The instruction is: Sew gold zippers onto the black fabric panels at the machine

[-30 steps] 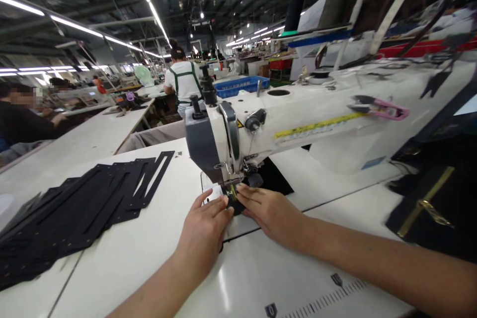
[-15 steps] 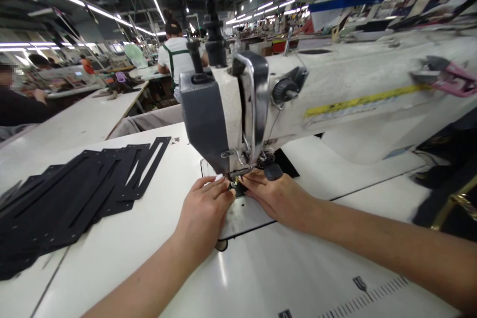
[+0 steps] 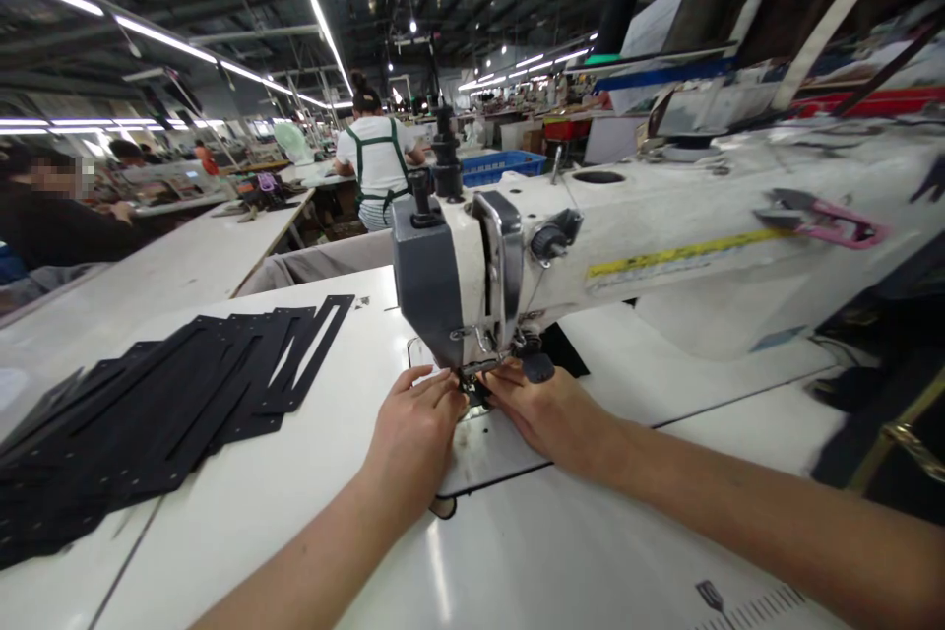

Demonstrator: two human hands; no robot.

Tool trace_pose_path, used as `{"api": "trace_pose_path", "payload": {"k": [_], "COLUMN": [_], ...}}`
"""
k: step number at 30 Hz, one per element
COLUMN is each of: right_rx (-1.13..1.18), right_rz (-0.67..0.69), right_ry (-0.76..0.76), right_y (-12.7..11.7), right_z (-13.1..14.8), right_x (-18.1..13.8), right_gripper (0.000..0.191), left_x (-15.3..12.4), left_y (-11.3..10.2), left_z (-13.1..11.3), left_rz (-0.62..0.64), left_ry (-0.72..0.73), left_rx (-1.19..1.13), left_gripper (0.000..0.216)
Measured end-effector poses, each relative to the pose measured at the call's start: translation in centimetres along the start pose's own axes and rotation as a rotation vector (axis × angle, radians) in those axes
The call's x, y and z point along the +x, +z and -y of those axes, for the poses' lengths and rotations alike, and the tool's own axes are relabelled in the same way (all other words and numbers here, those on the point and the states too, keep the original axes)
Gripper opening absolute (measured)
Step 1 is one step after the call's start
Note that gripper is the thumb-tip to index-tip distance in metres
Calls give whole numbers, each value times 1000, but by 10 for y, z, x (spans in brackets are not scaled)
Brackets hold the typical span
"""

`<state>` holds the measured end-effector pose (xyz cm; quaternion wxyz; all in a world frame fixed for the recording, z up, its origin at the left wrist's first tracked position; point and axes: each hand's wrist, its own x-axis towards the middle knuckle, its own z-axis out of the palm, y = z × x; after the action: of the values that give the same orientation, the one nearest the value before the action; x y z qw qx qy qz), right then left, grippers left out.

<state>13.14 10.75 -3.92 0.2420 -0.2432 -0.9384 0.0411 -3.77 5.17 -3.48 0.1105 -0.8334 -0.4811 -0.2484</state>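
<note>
A white and grey sewing machine stands on the white table. My left hand and my right hand rest on the metal plate just under the needle. Their fingertips pinch a small dark piece at the presser foot from both sides. The piece is mostly hidden by the fingers and the machine head. Both hands have their fingers pressed together on it.
A fanned stack of black slotted strips lies on the table to the left. Pink snips rest on the machine arm. Dark material with gold trim sits at the right. Other people work at benches behind, one in a white shirt.
The view has shifted and pulled back a little from the machine head. Both hands stay at the needle, moved slightly closer in under the presser foot.
</note>
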Motion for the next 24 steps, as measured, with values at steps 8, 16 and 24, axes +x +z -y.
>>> {"api": "trace_pose_path", "payload": {"k": [8,16,24], "right_rx": [-30,-128,1282], "right_rz": [-8,66,366], "right_ry": [-26,128,824], "right_y": [-15,-42,-53], "right_z": [-29,5,68], "right_x": [-14,-69,-100], "right_gripper": [31,22,37], "left_x": [-4,4,-5], "left_y": [-9,-15,-15], "left_z": [1,-77,-78], "left_rz": [-68,19,-34], "left_ry": [-9,173,-467], "left_rx": [18,-51,-663], "left_gripper": [17,39,16]}}
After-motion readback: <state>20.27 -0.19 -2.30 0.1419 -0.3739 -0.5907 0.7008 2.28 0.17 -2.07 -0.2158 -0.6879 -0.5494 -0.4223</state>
